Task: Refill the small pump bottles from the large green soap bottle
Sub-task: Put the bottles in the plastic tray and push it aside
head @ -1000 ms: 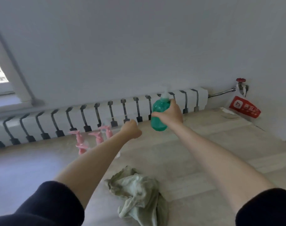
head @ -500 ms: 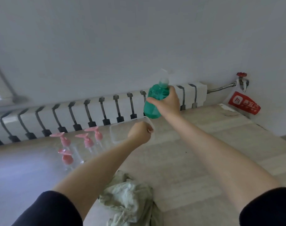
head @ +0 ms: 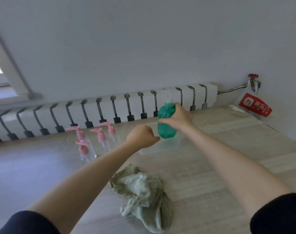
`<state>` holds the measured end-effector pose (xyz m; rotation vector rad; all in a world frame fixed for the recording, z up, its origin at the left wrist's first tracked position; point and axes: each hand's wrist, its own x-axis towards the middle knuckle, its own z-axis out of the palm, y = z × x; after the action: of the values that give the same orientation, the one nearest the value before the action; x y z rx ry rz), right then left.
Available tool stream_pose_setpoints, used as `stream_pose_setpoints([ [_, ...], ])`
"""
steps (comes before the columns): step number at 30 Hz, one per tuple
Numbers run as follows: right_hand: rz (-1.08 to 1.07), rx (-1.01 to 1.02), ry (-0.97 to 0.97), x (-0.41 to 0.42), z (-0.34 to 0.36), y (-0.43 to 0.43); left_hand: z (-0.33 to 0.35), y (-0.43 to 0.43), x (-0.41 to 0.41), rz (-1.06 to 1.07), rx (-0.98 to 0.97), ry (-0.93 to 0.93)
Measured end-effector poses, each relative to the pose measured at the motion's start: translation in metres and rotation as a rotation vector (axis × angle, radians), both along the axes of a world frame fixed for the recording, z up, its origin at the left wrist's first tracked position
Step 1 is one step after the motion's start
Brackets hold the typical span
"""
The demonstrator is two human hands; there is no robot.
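Observation:
The large green soap bottle (head: 166, 130), with a pale pump top, stands upright at the far middle of the table, and my right hand (head: 178, 119) grips it round its upper body. Under and around it lies a clear plastic container (head: 170, 144) that is hard to make out. My left hand (head: 141, 135) is curled just left of the bottle, and its fingertips pinch the container's left rim. Several small clear pump bottles with pink pumps (head: 100, 137) stand in a cluster to the left of my left hand.
A crumpled pale green cloth (head: 143, 191) lies on the light wooden table (head: 228, 149) between my forearms. A white radiator (head: 93, 112) runs along the wall behind. At the far right are a red packet (head: 254, 105) and a pipe valve (head: 253, 76).
The clear container, held up half a second ago by my left hand, has come down to the table. The green bottle has been lowered over it.

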<state>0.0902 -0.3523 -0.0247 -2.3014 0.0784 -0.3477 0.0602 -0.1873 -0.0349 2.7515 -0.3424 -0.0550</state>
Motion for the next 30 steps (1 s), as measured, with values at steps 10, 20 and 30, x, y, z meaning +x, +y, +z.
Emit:
stream_pose_setpoints([
  [10, 0.040, 0.070, 0.028, 0.000, -0.019, 0.015, -0.008, 0.018, -0.004, 0.002, 0.047, 0.015],
  [20, -0.065, 0.142, -0.067, -0.024, 0.012, 0.015, -0.005, 0.027, -0.014, -0.010, 0.020, -0.039],
  [30, 0.191, 0.112, -0.482, -0.056, 0.051, 0.094, 0.063, 0.067, -0.051, 0.121, -0.260, -0.467],
])
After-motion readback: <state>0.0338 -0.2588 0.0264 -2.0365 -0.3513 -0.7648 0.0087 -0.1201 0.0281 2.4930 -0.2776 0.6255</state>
